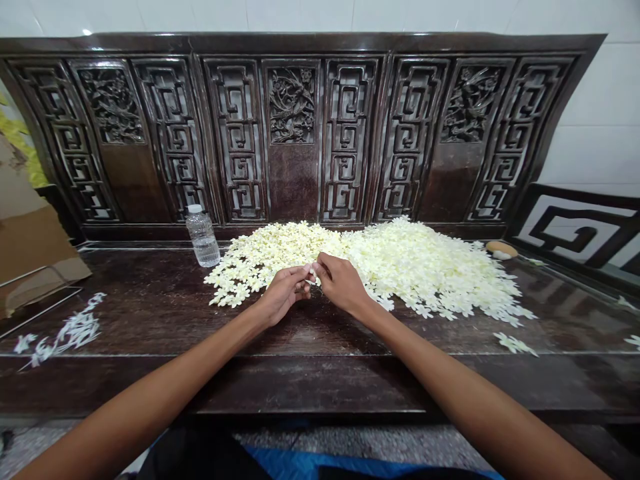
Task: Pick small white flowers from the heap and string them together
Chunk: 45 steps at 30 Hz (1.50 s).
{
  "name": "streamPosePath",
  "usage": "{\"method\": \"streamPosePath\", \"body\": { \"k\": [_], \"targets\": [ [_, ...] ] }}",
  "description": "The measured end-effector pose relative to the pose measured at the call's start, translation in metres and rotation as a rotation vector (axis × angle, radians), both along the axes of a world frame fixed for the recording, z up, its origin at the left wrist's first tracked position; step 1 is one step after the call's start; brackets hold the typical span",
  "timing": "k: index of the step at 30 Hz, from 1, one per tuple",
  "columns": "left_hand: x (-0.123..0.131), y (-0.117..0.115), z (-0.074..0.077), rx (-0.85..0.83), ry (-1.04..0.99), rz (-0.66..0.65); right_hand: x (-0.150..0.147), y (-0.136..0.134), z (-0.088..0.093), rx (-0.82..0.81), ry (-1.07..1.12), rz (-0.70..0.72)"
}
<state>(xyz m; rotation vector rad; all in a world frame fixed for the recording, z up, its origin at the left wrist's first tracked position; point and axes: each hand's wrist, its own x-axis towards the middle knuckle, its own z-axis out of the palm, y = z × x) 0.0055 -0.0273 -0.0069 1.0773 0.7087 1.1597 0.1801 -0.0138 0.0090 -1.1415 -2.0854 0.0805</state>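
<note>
My left hand point(286, 293) and my right hand point(342, 283) meet over the front edge of the flower piles, fingertips together in a pinch. Between them shows a bit of a small white flower point(312, 273), mostly covered by the fingers. Behind my left hand spreads a heap of cream-coloured flowers point(280, 243) with yellowish centres. Beyond my right hand lies a larger, taller heap of paler white flowers point(425, 263). The two heaps touch in the middle.
A clear plastic bottle point(203, 237) of water stands left of the heaps on the dark wooden bench point(165, 320). Thin white pieces point(75, 333) lie far left, near a cardboard box point(35, 233). A tan rounded object point(501, 250) sits right. Carved backrest point(295, 173) rises behind.
</note>
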Motion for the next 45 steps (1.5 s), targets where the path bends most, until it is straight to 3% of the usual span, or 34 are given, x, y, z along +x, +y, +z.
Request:
{"method": "streamPosePath", "body": {
  "k": [13, 21, 24, 29, 31, 33, 37, 40, 45],
  "targets": [
    [-0.002, 0.001, 0.002, -0.056, 0.009, 0.005, 0.004, 0.007, -0.003, -0.081, 0.129, 0.114],
    [-0.005, 0.004, 0.001, -0.046, 0.000, 0.002, 0.010, 0.008, 0.007, -0.127, 0.167, 0.121],
    [-0.006, 0.005, 0.001, -0.047, 0.011, 0.005, 0.016, 0.011, 0.011, -0.138, 0.143, 0.035],
    [-0.007, 0.005, 0.000, -0.064, 0.043, 0.030, 0.041, 0.024, 0.017, -0.138, -0.043, -0.337],
    [-0.008, 0.005, 0.000, -0.065, 0.052, 0.042, 0.047, 0.026, 0.018, -0.113, -0.109, -0.419],
    [-0.007, 0.006, 0.000, -0.057, 0.062, 0.050, 0.043, 0.023, 0.018, -0.134, -0.094, -0.363],
    [-0.005, 0.005, -0.001, -0.031, 0.085, 0.044, 0.015, 0.005, 0.011, -0.222, -0.016, -0.069],
    [-0.002, 0.001, 0.000, 0.004, 0.060, 0.041, -0.002, -0.005, 0.004, -0.146, -0.005, -0.042],
    [0.006, -0.006, 0.002, 0.081, 0.039, 0.062, -0.003, -0.004, -0.003, -0.177, 0.162, -0.004]
  ]
}}
